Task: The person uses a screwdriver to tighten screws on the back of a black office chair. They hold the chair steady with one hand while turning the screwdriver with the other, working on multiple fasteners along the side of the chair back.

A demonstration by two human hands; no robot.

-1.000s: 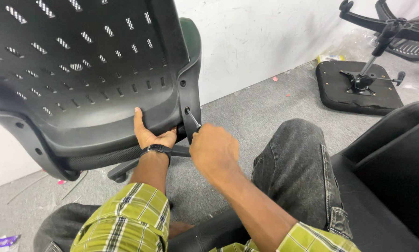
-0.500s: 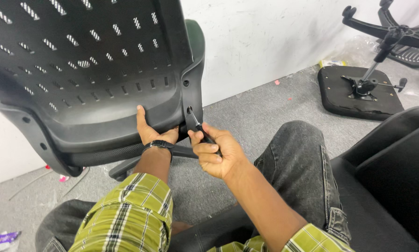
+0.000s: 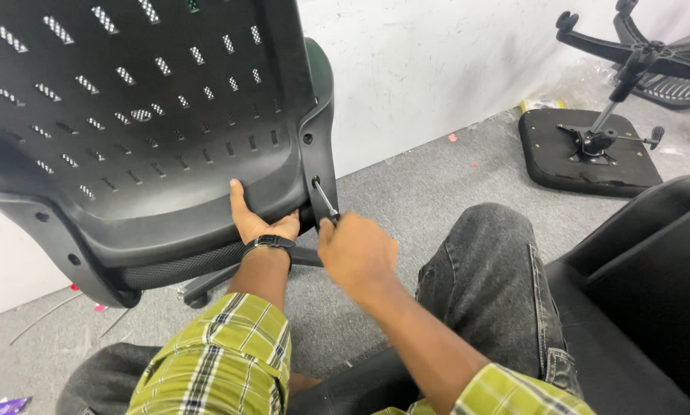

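A black plastic chair back [image 3: 152,115] with rows of slots fills the upper left, tilted toward me. My left hand [image 3: 260,219] presses flat against its lower rim, a dark watch on the wrist. My right hand [image 3: 356,253] is closed around the handle of a thin metal tool [image 3: 324,201], whose tip sits in a screw hole on the chair back's right side bracket. Another hole shows higher on the same bracket.
An upturned chair seat with its mechanism [image 3: 587,150] lies at the far right on the grey carpet, with a star base [image 3: 641,54] behind it. A black cushion [image 3: 645,269] is by my right leg. A white wall runs behind.
My right hand has turned on the tool's handle, from palm showing to knuckles up, and stays at the same screw hole. The left hand keeps its hold on the rim.
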